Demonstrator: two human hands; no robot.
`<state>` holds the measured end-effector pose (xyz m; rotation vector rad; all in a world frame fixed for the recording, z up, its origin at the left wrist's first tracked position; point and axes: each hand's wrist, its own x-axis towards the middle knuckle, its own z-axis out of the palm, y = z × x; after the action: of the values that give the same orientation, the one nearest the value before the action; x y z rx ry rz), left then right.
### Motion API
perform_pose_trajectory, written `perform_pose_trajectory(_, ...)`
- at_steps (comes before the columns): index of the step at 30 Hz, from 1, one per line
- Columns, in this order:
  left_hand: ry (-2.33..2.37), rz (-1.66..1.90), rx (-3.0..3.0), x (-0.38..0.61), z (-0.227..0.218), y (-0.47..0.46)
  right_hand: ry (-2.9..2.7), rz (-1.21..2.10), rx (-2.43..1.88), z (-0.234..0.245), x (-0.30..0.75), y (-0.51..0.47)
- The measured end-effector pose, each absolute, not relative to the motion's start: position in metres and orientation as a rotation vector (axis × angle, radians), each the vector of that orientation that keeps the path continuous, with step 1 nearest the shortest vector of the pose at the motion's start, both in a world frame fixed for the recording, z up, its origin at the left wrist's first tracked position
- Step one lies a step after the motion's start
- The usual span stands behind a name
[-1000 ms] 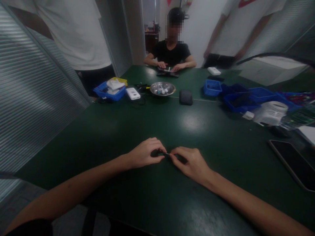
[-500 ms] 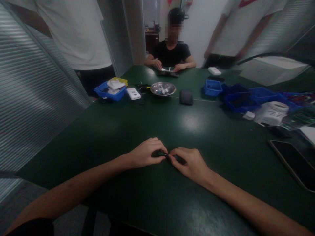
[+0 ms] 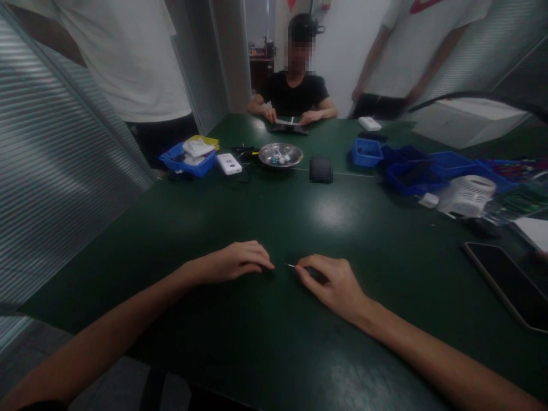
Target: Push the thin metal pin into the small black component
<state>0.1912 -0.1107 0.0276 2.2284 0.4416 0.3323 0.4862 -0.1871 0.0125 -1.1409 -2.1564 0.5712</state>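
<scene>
One sliver [image 3: 290,265] in right hand [image 3: 336,281], red swoosh [image 3: 424,5]

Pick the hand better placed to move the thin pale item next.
Right, likely: the right hand pinches the thin pale item, while the left hand is apart from it, its own grip unclear.

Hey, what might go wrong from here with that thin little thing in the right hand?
The right hand only pinches the thin piece, so it might slip. If dropped, something so slender could be hard to spot on the dark green table. The left hand is apart from it, so may not steady it.
</scene>
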Motion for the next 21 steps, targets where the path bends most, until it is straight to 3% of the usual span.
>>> perform_pose_trajectory(11,1.456,0.567,2.252,0.066,0.013,-0.021,-2.178,0.615,-1.156,0.013,0.487,-0.188)
perform_pose_trajectory(17,1.692,0.696,2.204,0.008,0.002,-0.004,-2.173,0.602,-1.157,0.013,0.486,-0.189)
perform_pose_trajectory(21,1.98,0.597,1.982,-0.012,0.001,0.0,-2.17,0.608,-1.149,0.012,0.486,-0.19)
